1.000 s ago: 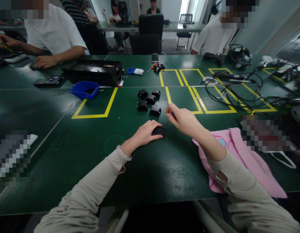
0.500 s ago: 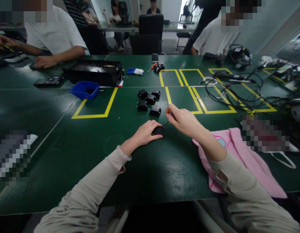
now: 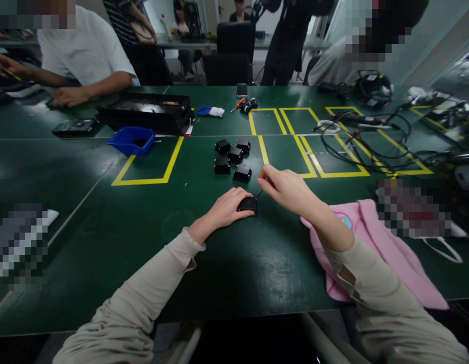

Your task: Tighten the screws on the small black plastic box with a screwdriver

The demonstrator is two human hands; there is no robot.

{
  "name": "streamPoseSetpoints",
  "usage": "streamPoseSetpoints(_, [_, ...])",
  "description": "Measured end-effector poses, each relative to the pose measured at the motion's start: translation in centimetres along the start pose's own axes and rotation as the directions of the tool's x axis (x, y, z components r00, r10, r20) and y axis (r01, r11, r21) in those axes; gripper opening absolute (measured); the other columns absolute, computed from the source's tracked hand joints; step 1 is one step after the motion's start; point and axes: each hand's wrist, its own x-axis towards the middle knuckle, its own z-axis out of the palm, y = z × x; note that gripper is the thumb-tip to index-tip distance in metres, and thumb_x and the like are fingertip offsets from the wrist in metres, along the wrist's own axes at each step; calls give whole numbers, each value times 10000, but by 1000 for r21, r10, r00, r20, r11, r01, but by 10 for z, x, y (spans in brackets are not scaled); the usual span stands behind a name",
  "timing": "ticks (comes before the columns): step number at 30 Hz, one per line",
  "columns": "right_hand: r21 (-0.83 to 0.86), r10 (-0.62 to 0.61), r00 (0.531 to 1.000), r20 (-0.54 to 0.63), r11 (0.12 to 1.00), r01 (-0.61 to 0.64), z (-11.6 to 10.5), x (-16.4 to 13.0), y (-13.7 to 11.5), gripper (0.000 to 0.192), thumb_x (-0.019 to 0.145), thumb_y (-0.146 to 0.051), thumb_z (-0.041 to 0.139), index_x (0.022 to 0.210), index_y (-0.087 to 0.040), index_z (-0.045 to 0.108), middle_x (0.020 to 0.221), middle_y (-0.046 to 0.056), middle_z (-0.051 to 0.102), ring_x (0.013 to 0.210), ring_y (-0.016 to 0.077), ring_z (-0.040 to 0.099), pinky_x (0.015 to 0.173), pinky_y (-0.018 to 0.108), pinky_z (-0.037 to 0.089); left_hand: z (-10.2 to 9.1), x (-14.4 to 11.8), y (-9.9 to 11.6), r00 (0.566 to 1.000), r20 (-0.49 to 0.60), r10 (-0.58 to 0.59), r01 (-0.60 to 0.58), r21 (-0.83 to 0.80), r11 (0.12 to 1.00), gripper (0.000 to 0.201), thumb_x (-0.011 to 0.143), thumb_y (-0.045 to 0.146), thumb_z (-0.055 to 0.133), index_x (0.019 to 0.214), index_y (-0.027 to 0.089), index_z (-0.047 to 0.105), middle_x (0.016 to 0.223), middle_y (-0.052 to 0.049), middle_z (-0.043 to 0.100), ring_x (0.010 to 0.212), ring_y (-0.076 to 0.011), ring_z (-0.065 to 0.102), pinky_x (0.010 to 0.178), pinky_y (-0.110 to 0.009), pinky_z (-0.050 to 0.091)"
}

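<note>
My left hand [image 3: 231, 206] grips a small black box [image 3: 248, 205] on the green table, thumb on the near side and fingers over the far side. In my right hand [image 3: 282, 186] is a screwdriver [image 3: 259, 194]; its thin dark shaft slants down to the box's right end, while the fingers hide most of the handle. Just beyond, several similar black boxes [image 3: 235, 154] with small bright bits at their corners sit in a loose group.
A blue scoop-shaped bin [image 3: 132, 140] and a black tray [image 3: 146, 112] stand at the left. Yellow tape [image 3: 310, 162] marks the table. Coiled cables [image 3: 355, 146] lie right, with a pink cloth [image 3: 365, 242] by my right forearm. Co-workers sit across the table.
My right hand has shifted very slightly, with the screwdriver still at the box. My left hand and the box stay put. In the background, a standing person has moved left.
</note>
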Motion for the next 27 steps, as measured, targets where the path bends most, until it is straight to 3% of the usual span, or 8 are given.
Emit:
streamPoseSetpoints(8, [23,6,1000,-6,1000,-6,1,0,0,244,951,-336,353,1095,-202,498,800,35,657,694,172,579,606,264,292,0,0,-2,1000,-4,-3,3,11,1000,396,851,443,649,1154,210,545,1115,-63,575,1033,-236,539,874,-357,464])
streamPoseSetpoints(13, [-16,24,1000,-11,1000,-24,2,0,0,307,965,-433,328,1034,-212,531,780,38,656,696,182,582,597,269,273,0,0,-1,1000,-6,1,-1,15,1000,391,858,449,642,1152,212,540,1116,-62,572,1030,-235,539,888,-362,461])
streamPoseSetpoints(20, [23,14,1000,-19,1000,-13,1,-1,0,252,954,-346,338,1081,-205,504,792,32,653,681,173,572,598,268,286,0,-1,-1,1000,-2,-10,10,-13,1000,400,855,447,641,1166,217,543,1128,-67,574,1040,-240,540,884,-367,464])
streamPoseSetpoints(27, [-17,24,1000,-13,1000,-24,3,0,1,306,964,-440,330,994,-215,536,775,34,652,699,175,584,594,264,273,0,0,0,1000,-8,-5,5,-4,1000,392,859,450,635,1161,217,542,1123,-67,574,1038,-242,541,887,-369,463])
